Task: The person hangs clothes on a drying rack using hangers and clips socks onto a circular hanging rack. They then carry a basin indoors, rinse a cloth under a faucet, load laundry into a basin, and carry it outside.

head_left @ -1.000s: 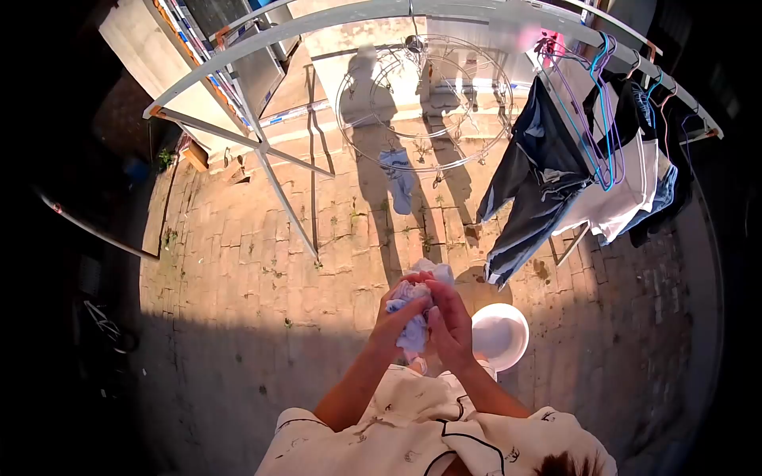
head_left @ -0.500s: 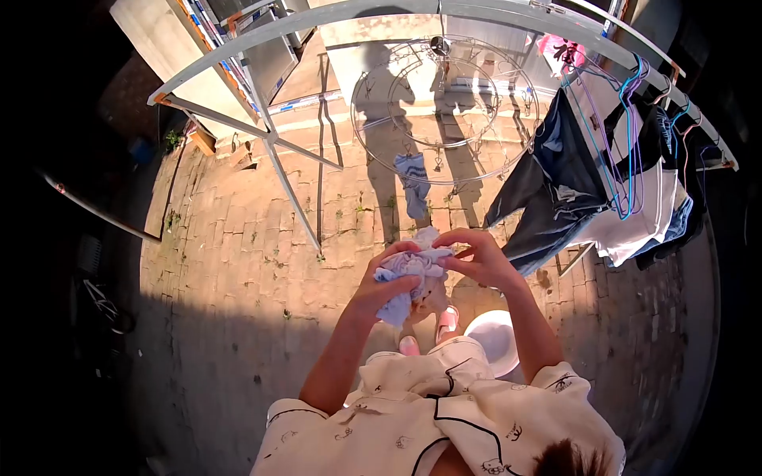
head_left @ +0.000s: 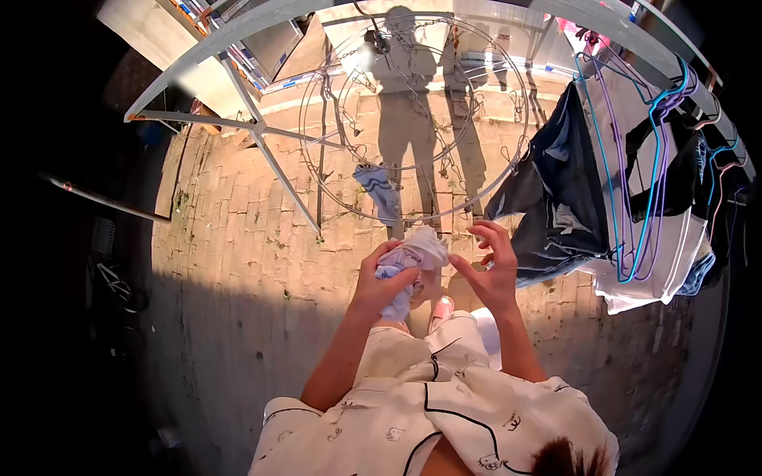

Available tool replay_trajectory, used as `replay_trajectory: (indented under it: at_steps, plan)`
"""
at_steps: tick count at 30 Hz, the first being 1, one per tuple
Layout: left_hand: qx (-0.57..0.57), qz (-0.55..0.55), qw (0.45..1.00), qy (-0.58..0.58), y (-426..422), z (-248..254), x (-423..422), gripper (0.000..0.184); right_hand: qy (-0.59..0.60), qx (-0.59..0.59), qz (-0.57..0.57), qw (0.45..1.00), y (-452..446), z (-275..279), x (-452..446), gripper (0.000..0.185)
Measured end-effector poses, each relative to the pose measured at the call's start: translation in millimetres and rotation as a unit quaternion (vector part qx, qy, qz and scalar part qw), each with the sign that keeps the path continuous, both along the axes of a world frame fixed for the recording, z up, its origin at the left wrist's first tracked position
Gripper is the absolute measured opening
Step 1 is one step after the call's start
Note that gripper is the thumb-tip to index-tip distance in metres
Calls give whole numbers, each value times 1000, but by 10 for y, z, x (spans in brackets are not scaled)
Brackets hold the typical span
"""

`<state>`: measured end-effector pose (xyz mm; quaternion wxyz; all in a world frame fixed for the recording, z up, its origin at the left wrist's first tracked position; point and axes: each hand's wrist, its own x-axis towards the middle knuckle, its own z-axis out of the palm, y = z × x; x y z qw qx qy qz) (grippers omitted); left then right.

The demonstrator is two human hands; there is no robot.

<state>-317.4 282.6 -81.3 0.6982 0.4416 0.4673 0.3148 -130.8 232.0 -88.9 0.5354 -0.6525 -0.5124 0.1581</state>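
Note:
In my left hand [head_left: 381, 278] is a crumpled bunch of pale socks [head_left: 425, 247], white and light lilac-blue, pressed under my thumb. Folds hide how many pieces there are. My right hand [head_left: 494, 266] hovers just right of the bunch, thumb and fingers apart, holding nothing. Beyond both hands hangs a round clip hanger [head_left: 413, 218] made of wire rings with small clips. One light blue sock [head_left: 379, 193] with dark wavy stripes dangles from its near left side.
A metal drying rack [head_left: 254, 127] arches across the top. On its right hang dark jeans [head_left: 559, 190], a white garment [head_left: 675, 262] and blue and purple hangers [head_left: 655, 174]. A white basin [head_left: 486, 337] stands by my feet, partly hidden, on the brick ground [head_left: 230, 262].
My right hand has let go of the bunch and moved right, its fingers spreading. The rack, the hanging clothes and the ring hanger appear nearer and shifted in view.

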Motion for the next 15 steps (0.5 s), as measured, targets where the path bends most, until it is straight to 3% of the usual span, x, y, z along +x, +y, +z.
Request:
replay_trajectory:
  at_steps: [1,7,11,15]
  plan:
    - [-6,13,1000,7,10,14,16,50,-10,28,-15,999,42,102,98,45]
    - [12,20,1000,17,33,73,137,54,65,16,229,971,517,33,397,37]
    - [40,19,999,17,61,70,26,53,288,-60,235,926,476,-5,245,30]
    - [40,42,998,11,54,210,-71,52,378,8,269,886,455,-10,-30,36]
